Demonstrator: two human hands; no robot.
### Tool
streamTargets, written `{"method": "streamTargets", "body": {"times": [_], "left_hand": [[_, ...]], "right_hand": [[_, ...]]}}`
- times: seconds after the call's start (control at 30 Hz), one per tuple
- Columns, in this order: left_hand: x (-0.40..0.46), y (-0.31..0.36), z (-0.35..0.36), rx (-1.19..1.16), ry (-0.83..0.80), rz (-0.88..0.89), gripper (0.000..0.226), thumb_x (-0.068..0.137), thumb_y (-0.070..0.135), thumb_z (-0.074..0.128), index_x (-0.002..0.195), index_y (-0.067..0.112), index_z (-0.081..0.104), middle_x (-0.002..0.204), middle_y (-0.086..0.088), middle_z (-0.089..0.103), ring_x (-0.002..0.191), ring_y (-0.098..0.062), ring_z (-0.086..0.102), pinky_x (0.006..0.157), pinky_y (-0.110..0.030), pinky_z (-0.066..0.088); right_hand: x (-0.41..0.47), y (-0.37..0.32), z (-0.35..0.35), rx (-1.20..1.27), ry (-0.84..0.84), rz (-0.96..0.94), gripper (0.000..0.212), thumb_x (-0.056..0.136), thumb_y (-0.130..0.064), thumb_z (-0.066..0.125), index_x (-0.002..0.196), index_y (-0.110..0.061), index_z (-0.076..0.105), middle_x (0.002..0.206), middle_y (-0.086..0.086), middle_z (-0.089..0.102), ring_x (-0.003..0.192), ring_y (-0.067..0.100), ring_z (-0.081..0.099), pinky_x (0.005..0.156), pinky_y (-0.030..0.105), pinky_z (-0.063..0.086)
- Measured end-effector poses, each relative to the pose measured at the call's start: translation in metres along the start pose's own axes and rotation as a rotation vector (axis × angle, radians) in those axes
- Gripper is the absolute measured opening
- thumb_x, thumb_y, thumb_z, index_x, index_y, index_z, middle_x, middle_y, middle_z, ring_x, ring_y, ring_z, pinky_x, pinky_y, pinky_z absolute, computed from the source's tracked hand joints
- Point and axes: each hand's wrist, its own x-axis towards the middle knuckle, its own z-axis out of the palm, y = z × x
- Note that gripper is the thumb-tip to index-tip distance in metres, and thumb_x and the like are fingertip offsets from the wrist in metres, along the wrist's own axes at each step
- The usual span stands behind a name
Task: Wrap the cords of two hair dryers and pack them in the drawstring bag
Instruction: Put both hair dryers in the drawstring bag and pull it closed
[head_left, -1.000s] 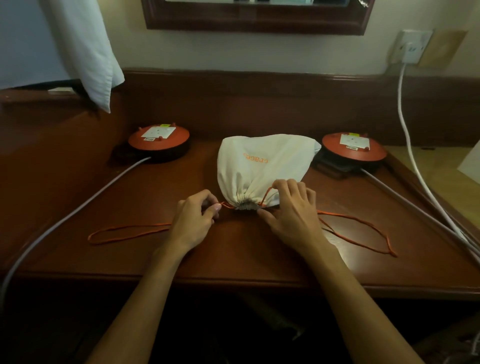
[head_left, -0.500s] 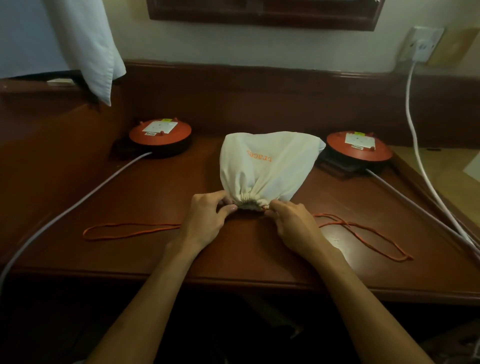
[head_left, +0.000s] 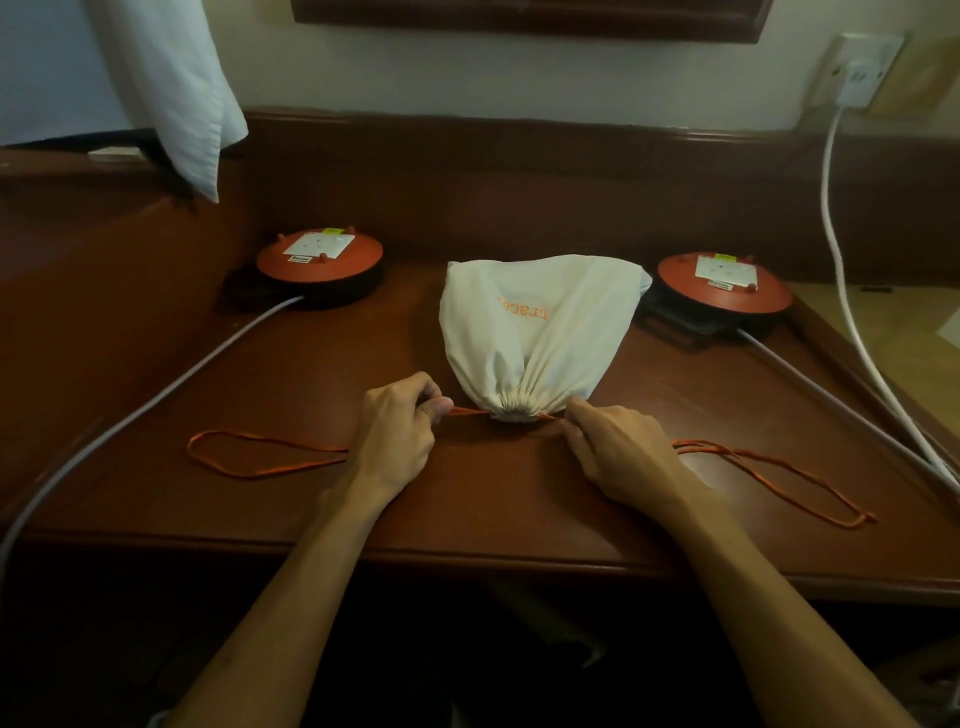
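- Your left hand (head_left: 397, 436) is curled, thumb and fingers pinching the orange drawstring (head_left: 470, 412) just left of the bag's mouth.
- Your right hand (head_left: 618, 452) is closed too, its fingertips pinching the same string just right of the mouth.
- Slack string lies in a loop on the desk (head_left: 519, 499) out to the left, and in a longer loop out to the right.
- The bag (head_left: 540, 332) lies on the desk between your hands and the wall, bulging, its mouth gathered tight and facing you. The dryers cannot be seen.
- Farther back, one red reel (head_left: 319, 254) sits left of the bag and another reel (head_left: 724, 283) right of it, each trailing a grey cable toward you.
- A white cloth (head_left: 171, 88) hangs at far left; a white cord (head_left: 836, 249) drops from a wall socket (head_left: 865, 67) at far right.
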Motion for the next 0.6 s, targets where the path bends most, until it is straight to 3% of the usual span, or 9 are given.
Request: {"method": "streamTargets", "body": {"times": [0.1, 0.2, 0.27, 0.37, 0.47, 0.53, 0.6], "left_hand": [[0.000, 0.001, 0.000, 0.016, -0.002, -0.028, 0.018, 0.097, 0.017, 0.069, 0.080, 0.012, 0.065, 0.067, 0.002, 0.064, 0.062, -0.011, 0.060, 0.052, -0.015, 0.038], [-0.004, 0.002, -0.002, 0.015, -0.038, -0.011, 0.019, 0.098, 0.017, 0.067, 0.080, 0.013, 0.064, 0.066, 0.005, 0.062, 0.061, -0.008, 0.059, 0.055, -0.018, 0.041], [-0.009, 0.004, -0.002, 0.033, -0.043, 0.005, 0.017, 0.098, 0.015, 0.066, 0.081, 0.010, 0.064, 0.067, 0.004, 0.061, 0.060, -0.008, 0.056, 0.056, -0.025, 0.041], [-0.015, 0.009, -0.005, 0.040, -0.062, -0.031, 0.017, 0.099, 0.018, 0.065, 0.083, 0.013, 0.063, 0.069, 0.001, 0.062, 0.060, -0.011, 0.056, 0.054, -0.025, 0.041], [-0.016, 0.015, -0.019, 0.010, -0.216, -0.084, 0.021, 0.101, 0.032, 0.062, 0.083, 0.022, 0.061, 0.070, 0.000, 0.064, 0.060, -0.014, 0.057, 0.057, -0.030, 0.043], [-0.017, 0.018, -0.038, -0.029, -0.292, -0.110, 0.024, 0.096, 0.041, 0.065, 0.081, 0.023, 0.064, 0.070, 0.001, 0.063, 0.061, -0.007, 0.055, 0.058, -0.025, 0.041], [-0.017, 0.022, -0.062, -0.086, -0.297, -0.115, 0.026, 0.091, 0.043, 0.070, 0.077, 0.021, 0.066, 0.065, 0.003, 0.061, 0.058, -0.003, 0.053, 0.058, -0.021, 0.041]], "right_hand": [[0.000, 0.002, 0.001, 0.025, 0.010, -0.011, 0.014, 0.106, -0.033, 0.039, 0.095, -0.024, 0.040, 0.087, -0.005, 0.050, 0.074, 0.018, 0.045, 0.062, 0.032, 0.037], [-0.005, 0.006, 0.005, 0.077, 0.093, -0.103, 0.011, 0.104, -0.026, 0.043, 0.101, -0.018, 0.051, 0.102, -0.004, 0.050, 0.086, 0.013, 0.046, 0.062, 0.030, 0.044], [-0.007, 0.005, 0.005, 0.102, 0.089, -0.139, 0.010, 0.103, -0.019, 0.046, 0.101, -0.014, 0.054, 0.101, -0.002, 0.050, 0.080, 0.013, 0.048, 0.062, 0.030, 0.046], [-0.009, 0.006, 0.004, 0.151, 0.067, -0.115, 0.011, 0.103, -0.018, 0.046, 0.095, -0.014, 0.052, 0.095, -0.004, 0.050, 0.074, 0.017, 0.050, 0.065, 0.035, 0.048], [-0.017, 0.006, -0.008, 0.418, 0.035, 0.026, 0.020, 0.104, -0.022, 0.049, 0.086, -0.013, 0.051, 0.079, -0.002, 0.060, 0.065, 0.014, 0.056, 0.061, 0.032, 0.047], [-0.024, 0.003, -0.024, 0.661, -0.020, 0.082, 0.023, 0.103, -0.018, 0.052, 0.083, -0.007, 0.054, 0.066, 0.010, 0.067, 0.051, 0.015, 0.060, 0.055, 0.025, 0.047], [-0.031, 0.009, -0.041, 0.898, -0.145, 0.102, 0.023, 0.102, -0.014, 0.056, 0.087, 0.003, 0.054, 0.061, 0.021, 0.063, 0.040, 0.024, 0.048, 0.041, 0.027, 0.038]]}}
